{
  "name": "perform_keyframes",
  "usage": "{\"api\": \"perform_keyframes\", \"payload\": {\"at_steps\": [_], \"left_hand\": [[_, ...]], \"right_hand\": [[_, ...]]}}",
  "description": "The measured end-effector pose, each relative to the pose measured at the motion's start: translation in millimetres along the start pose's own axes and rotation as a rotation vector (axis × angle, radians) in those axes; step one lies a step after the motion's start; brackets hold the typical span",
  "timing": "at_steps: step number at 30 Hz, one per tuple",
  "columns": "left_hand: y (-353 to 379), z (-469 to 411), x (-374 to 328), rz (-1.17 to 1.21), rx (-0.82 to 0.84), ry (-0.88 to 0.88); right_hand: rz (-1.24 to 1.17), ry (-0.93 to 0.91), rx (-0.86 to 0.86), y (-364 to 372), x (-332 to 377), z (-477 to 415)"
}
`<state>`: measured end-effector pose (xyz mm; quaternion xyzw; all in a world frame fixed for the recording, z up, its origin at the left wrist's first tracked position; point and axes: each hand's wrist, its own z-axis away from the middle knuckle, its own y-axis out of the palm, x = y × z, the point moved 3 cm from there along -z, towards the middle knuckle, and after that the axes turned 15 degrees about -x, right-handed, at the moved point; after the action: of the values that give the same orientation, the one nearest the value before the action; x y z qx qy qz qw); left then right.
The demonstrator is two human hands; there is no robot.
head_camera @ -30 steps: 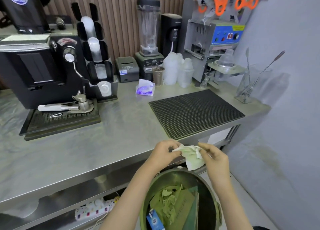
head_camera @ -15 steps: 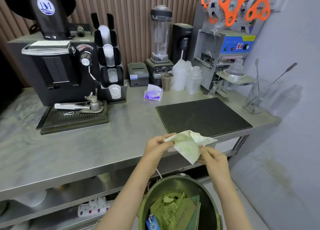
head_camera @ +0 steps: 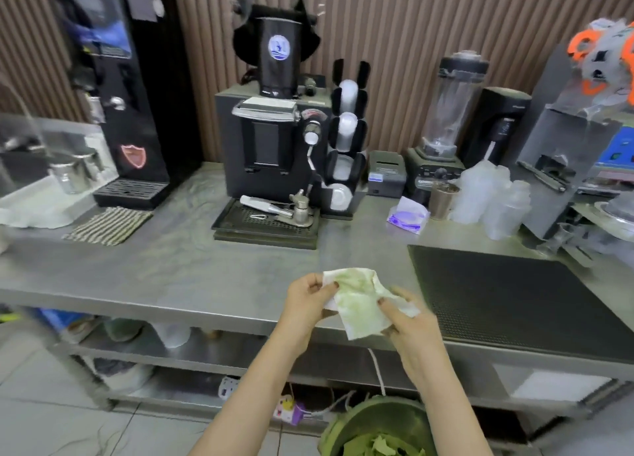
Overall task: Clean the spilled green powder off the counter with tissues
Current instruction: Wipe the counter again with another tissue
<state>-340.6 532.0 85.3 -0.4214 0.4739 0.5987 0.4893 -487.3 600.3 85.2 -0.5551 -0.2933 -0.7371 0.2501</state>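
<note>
Stretching out of view on both sides, the steel counter [head_camera: 171, 284] lay blurred; below it, the green bin [head_camera: 374, 418] showed only its rim. Over the counter's front edge, the left hand [head_camera: 305, 304] and right hand [head_camera: 408, 322] pinched the green-stained tissue [head_camera: 356, 304], their curled fingers hiding its corners.

One stained tissue [head_camera: 356, 304] was in view, and one purple tissue pack [head_camera: 406, 215] sat on the single desk [head_camera: 192, 270]. There was one black mat [head_camera: 514, 304], one striped cloth [head_camera: 108, 225], one coffee machine [head_camera: 267, 147], one blender [head_camera: 446, 112], one receipt printer [head_camera: 386, 174], one metal cup [head_camera: 442, 200] and one green bin [head_camera: 387, 418]. The clear plastic bottles [head_camera: 490, 198] were blurred, perhaps three.
</note>
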Motion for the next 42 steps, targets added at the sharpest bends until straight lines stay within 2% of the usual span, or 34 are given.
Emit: {"api": "perform_keyframes", "payload": {"at_steps": [8, 14, 18, 23, 25, 27, 29, 34, 36, 39, 42], "left_hand": [[-153.7, -50.1, -41.0, -0.049, -0.172, 0.121], [-281.4, -103.9, -77.7, -0.045, -0.294, 0.179], [-358.1, -143.3, -102.2, -0.175, -0.349, 0.290], [-412.8, -195.9, -114.1, -0.367, -0.383, 0.498], [-419.3, -216.7, -111.1, -0.368, -0.405, 0.519], [-418.9, -236.0, -104.6, -0.279, -0.417, 0.446], [-414.1, -254.6, -95.7, -0.099, -0.382, 0.279], [-400.0, -304.0, -76.3, 0.410, -0.074, -0.335], [-398.5, -323.1, -74.1, 0.578, 0.055, -0.520], [-404.2, -348.6, -78.2, 0.589, 0.161, -0.545], [-423.4, -375.9, -81.8, 0.467, 0.068, -0.375]], "right_hand": [[-0.043, 0.129, 0.102, 154.0, -22.7, 31.9], [0.051, 0.117, 0.174, 285.6, -50.8, 66.6], [0.060, 0.101, 0.196, 356.6, -65.9, 73.4], [0.048, 0.104, 0.294, 416.6, -74.9, 73.9], [0.018, 0.135, 0.343, 435.4, -76.9, 73.6], [0.004, 0.162, 0.343, 450.9, -80.5, 66.2], [0.017, 0.174, 0.336, 464.7, -82.6, 54.2], [0.107, 0.145, 0.421, 501.9, -84.4, 15.3], [0.142, 0.148, 0.475, 521.1, -87.0, 0.8], [0.214, 0.203, 0.534, 550.2, -99.1, -16.1], [0.344, 0.180, 0.538, 575.1, -112.1, -29.0]]}}
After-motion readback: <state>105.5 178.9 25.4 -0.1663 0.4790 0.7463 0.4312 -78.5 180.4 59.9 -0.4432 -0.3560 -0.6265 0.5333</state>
